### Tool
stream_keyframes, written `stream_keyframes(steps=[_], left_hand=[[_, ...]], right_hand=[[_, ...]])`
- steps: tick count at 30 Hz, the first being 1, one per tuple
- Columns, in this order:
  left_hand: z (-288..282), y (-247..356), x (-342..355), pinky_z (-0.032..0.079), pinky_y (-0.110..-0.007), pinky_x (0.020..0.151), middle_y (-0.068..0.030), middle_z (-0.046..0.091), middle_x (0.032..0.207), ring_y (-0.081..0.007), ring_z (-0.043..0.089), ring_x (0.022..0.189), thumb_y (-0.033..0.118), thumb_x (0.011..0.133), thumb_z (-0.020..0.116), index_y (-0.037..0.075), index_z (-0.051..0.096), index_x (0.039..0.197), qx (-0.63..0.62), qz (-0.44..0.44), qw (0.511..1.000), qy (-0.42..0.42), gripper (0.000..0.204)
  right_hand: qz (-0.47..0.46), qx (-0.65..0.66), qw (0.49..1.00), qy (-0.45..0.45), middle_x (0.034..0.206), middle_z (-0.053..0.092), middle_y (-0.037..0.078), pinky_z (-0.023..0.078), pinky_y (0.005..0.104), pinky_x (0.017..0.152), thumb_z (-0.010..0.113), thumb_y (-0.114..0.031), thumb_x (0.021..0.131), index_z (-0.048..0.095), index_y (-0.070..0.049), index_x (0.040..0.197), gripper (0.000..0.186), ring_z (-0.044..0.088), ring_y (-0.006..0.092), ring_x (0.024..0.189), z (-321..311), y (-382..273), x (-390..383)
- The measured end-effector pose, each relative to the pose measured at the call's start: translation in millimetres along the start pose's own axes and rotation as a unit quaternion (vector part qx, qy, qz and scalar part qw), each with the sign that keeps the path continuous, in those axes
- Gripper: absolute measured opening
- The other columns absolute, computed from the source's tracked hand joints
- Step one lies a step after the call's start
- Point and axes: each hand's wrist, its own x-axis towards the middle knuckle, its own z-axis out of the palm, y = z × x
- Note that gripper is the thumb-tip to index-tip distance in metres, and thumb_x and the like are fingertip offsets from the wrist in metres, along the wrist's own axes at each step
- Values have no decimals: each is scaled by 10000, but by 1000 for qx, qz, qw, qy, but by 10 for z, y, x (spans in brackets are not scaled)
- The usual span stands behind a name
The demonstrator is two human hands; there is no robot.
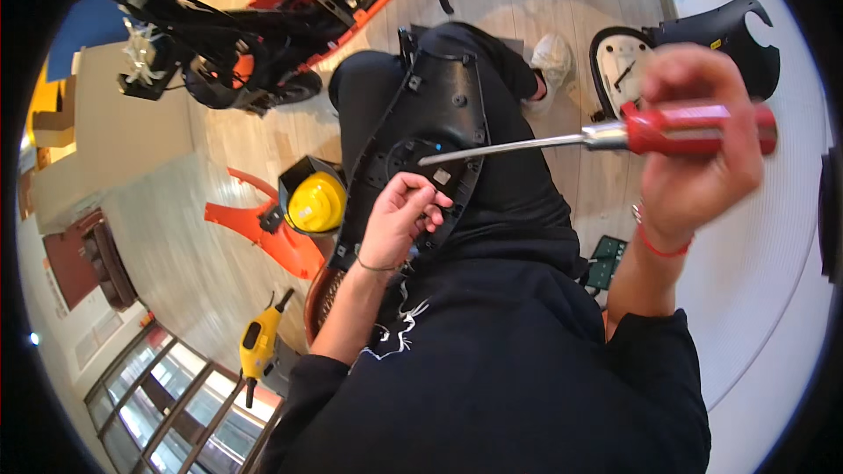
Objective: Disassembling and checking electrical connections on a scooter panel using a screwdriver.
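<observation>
A long black plastic panel point(443, 96) with ribbed edges and mounting bosses lies across my lap. My right hand point(689, 154) is raised at the right, wrapped round the red handle of a screwdriver point(650, 130); its long steel shaft points left and its tip is over the round recess in the panel, just above my left hand. My left hand point(407, 221) rests over the panel's lower half with fingers curled and thumb near the forefinger; whatever it pinches, if anything, is too small to make out. I cannot tell whether the tip touches the panel.
A partly stripped scooter point(316, 9) stands at top left. Orange panels point(290, 246) and a yellow object point(314, 202) lie left of me, with a yellow handlebar unit point(262, 342) lower down. Dark panels point(720, 26) lie at top right, and a green case point(606, 262) lies by my right hip.
</observation>
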Motion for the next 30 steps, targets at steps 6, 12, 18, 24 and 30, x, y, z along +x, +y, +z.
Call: stream_keyframes(steps=[6,12,18,24,30], left_hand=[[115,-44,96,458,-193,628,-64,635,870,-76,579,706,79,906,558,40,512,1001,48,2,999,13,112],[204,-96,221,466,-196,650,-70,652,917,-80,584,733,117,932,520,-13,603,1076,78,-20,996,22,211],[250,-60,232,484,-209,683,-117,644,1047,-113,622,815,165,960,464,-31,556,1183,-2,-64,998,26,311],[222,-58,235,496,-212,703,-132,629,1094,-127,628,846,156,956,469,-30,536,1215,-23,-64,998,12,326],[242,-46,240,495,-215,723,-169,596,1155,-128,610,871,117,952,426,-64,486,1251,-10,-65,998,6,355]], right_hand=[[34,-5,998,-57,744,450,131,358,231,503,498,-463,804,477,-23,837,442,446,158,587,-316,123,-718],[33,-16,999,-31,716,541,126,382,232,505,561,-494,836,503,-38,799,462,493,172,596,-284,120,-1007],[10,-64,995,-75,824,491,150,422,247,527,549,-475,828,481,-25,880,458,502,170,585,-296,225,-1023],[3,-62,994,-91,833,501,152,430,253,531,551,-475,824,482,-33,881,451,505,176,586,-269,232,-976],[14,-43,995,-94,831,511,144,430,250,558,543,-474,831,490,-41,884,440,520,173,663,-211,225,-985]])
